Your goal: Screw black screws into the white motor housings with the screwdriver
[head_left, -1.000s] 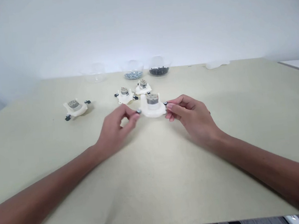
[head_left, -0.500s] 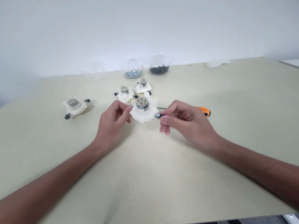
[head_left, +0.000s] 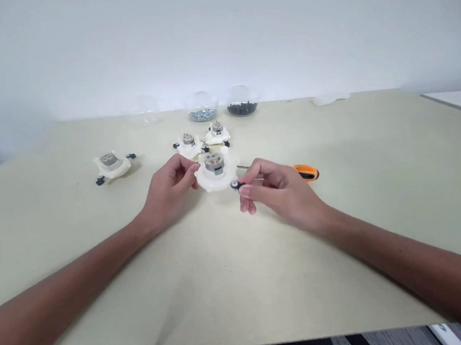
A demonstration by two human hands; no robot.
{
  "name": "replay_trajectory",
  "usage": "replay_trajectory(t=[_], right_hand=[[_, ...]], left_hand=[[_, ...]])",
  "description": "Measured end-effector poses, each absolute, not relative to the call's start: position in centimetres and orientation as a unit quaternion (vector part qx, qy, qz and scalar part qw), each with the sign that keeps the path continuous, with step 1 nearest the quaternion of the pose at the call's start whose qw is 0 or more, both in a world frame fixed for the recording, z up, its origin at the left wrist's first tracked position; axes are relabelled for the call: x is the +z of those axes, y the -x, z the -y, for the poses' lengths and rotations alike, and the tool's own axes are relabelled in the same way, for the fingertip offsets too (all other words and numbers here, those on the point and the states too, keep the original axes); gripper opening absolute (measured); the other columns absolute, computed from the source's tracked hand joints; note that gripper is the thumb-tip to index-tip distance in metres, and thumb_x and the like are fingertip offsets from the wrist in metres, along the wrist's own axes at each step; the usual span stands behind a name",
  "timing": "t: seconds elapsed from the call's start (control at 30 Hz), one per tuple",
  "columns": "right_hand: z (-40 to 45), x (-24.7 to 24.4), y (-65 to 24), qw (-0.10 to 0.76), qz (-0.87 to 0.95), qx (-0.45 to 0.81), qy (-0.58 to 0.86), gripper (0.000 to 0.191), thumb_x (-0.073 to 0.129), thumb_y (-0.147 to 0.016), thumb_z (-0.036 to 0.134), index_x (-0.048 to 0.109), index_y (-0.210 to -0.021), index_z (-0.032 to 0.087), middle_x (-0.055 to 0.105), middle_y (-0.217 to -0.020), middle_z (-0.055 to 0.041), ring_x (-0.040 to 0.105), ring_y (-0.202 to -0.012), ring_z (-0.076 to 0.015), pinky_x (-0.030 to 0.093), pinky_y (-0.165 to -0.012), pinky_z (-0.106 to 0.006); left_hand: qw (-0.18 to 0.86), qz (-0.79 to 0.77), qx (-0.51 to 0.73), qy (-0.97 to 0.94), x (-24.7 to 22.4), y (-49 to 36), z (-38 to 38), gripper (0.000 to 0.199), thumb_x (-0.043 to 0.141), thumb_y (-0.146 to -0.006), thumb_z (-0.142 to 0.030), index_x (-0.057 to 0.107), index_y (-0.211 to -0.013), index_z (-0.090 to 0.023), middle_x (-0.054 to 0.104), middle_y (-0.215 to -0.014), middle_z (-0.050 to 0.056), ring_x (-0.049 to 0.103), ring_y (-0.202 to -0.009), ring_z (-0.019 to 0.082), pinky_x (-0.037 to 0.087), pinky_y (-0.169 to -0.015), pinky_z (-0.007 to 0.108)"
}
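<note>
Where the hands meet: a white plastic housing (head_left: 211, 184) carrying a grey motor (head_left: 214, 162) is held between them, near the middle of the table (head_left: 355, 143), turned round from a moment ago.

Left hand (head_left: 170, 192): fingers curl in a narrow pinch on the housing's left side.

Right hand (head_left: 284, 191): a narrow pinch on a small black knob (head_left: 235, 185) at the housing's right edge; whether the knob is attached, I cannot tell.

Newly in view: an orange-and-black screwdriver (head_left: 307, 172) just beyond the right hand, its shaft pointing at the housing; resting or held, I cannot tell.

Farther off: a second housing (head_left: 189, 147) and a third (head_left: 217, 135) toward the far edge, a fourth (head_left: 110, 164) to the left; behind them, a clear bowl of silver screws (head_left: 202, 115) and a clear bowl of black parts (head_left: 242, 108).
</note>
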State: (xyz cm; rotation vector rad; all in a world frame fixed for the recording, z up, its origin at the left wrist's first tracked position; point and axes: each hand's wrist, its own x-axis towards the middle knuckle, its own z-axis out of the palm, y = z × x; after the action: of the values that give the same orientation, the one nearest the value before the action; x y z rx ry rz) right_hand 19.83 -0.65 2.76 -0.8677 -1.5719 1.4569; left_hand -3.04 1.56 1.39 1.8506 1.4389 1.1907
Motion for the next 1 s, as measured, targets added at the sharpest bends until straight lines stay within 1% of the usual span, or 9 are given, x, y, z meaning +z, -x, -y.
replay_trajectory(t=[0.07,0.17,0.23,0.3,0.4,0.67,0.83,0.9,1.0], right_hand=[[0.7,2.7,-19.8,0.395,0.627,0.573,0.350,0.017,0.066,-0.083,0.031,0.055,-0.082,0.018,0.066,-0.067,-0.0008,0.059,-0.058,-0.0106,0.048,-0.061,-0.027],[-0.1,2.2,-20.2,0.468,0.592,0.529,0.389,0.017,0.066,-0.083,0.031,0.057,-0.082,0.018,0.065,-0.069,-0.0015,0.060,-0.063,-0.0112,0.048,-0.063,-0.027],[-0.9,1.8,-20.4,0.514,0.557,0.506,0.411,0.015,0.066,-0.082,0.030,0.058,-0.082,0.017,0.065,-0.074,-0.0021,0.060,-0.067,-0.0116,0.049,-0.065,-0.027],[-1.4,1.5,-20.6,0.530,0.537,0.501,0.424,0.013,0.066,-0.081,0.029,0.059,-0.082,0.017,0.064,-0.081,-0.0026,0.060,-0.070,-0.0116,0.050,-0.066,-0.028],[-1.5,1.5,-20.5,0.524,0.530,0.512,0.428,0.013,0.066,-0.081,0.029,0.060,-0.082,0.017,0.064,-0.084,-0.0026,0.059,-0.071,-0.0115,0.051,-0.067,-0.029],[-1.5,1.3,-20.3,0.510,0.509,0.541,0.434,0.012,0.067,-0.080,0.026,0.061,-0.080,0.016,0.063,-0.078,-0.0024,0.056,-0.065,-0.0094,0.048,-0.065,-0.027],[-1.1,2.1,-20.5,0.511,0.502,0.578,0.391,0.008,0.066,-0.081,0.022,0.060,-0.078,0.016,0.061,-0.065,-0.0008,0.056,-0.061,-0.0096,0.044,-0.057,-0.023],[-0.6,2.6,-20.4,0.487,0.527,0.599,0.355,0.009,0.067,-0.080,0.022,0.060,-0.078,0.017,0.060,-0.060,-0.0002,0.055,-0.056,-0.0097,0.041,-0.053,-0.023],[0.1,2.6,-20.0,0.424,0.559,0.629,0.333,0.013,0.069,-0.080,0.025,0.058,-0.079,0.017,0.063,-0.060,-0.0006,0.056,-0.055,-0.0111,0.042,-0.052,-0.024]], left_hand=[[0.268,-0.523,0.447,-0.675,1.4,3.0,-1.5,0.022,0.053,-0.091,-0.037,0.053,-0.077,-0.021,0.062,-0.066,-0.001,0.056,-0.063,0.013,0.041,-0.061,0.025],[0.271,-0.505,0.455,-0.682,1.4,2.5,-0.5,0.022,0.053,-0.092,-0.038,0.052,-0.078,-0.021,0.060,-0.065,-0.002,0.057,-0.065,0.013,0.042,-0.064,0.025],[0.272,-0.483,0.421,-0.718,1.4,1.9,0.6,0.022,0.054,-0.091,-0.038,0.052,-0.078,-0.020,0.060,-0.066,-0.001,0.056,-0.066,0.013,0.041,-0.063,0.026],[0.292,-0.457,0.368,-0.755,1.4,1.4,1.7,0.022,0.055,-0.090,-0.037,0.051,-0.078,-0.020,0.060,-0.071,0.000,0.052,-0.065,0.013,0.039,-0.058,0.025],[0.317,-0.447,0.350,-0.760,1.3,1.0,2.5,0.022,0.053,-0.091,-0.036,0.048,-0.076,-0.021,0.059,-0.073,0.000,0.049,-0.066,0.012,0.039,-0.058,0.025],[0.319,-0.453,0.365,-0.748,1.3,1.2,2.3,0.023,0.052,-0.092,-0.039,0.050,-0.078,-0.021,0.059,-0.067,-0.001,0.052,-0.064,0.013,0.040,-0.058,0.025],[0.281,-0.497,0.404,-0.714,1.3,1.5,1.3,0.023,0.054,-0.091,-0.040,0.051,-0.079,-0.020,0.061,-0.067,-0.001,0.056,-0.064,0.013,0.040,-0.059,0.025],[0.256,-0.532,0.421,-0.689,1.3,1.9,0.3,0.023,0.052,-0.092,-0.039,0.053,-0.079,-0.020,0.061,-0.066,-0.002,0.058,-0.064,0.012,0.040,-0.062,0.025],[0.244,-0.556,0.416,-0.677,1.3,2.3,-0.6,0.020,0.052,-0.092,-0.035,0.054,-0.080,-0.019,0.061,-0.066,-0.002,0.056,-0.061,0.011,0.039,-0.061,0.025]])
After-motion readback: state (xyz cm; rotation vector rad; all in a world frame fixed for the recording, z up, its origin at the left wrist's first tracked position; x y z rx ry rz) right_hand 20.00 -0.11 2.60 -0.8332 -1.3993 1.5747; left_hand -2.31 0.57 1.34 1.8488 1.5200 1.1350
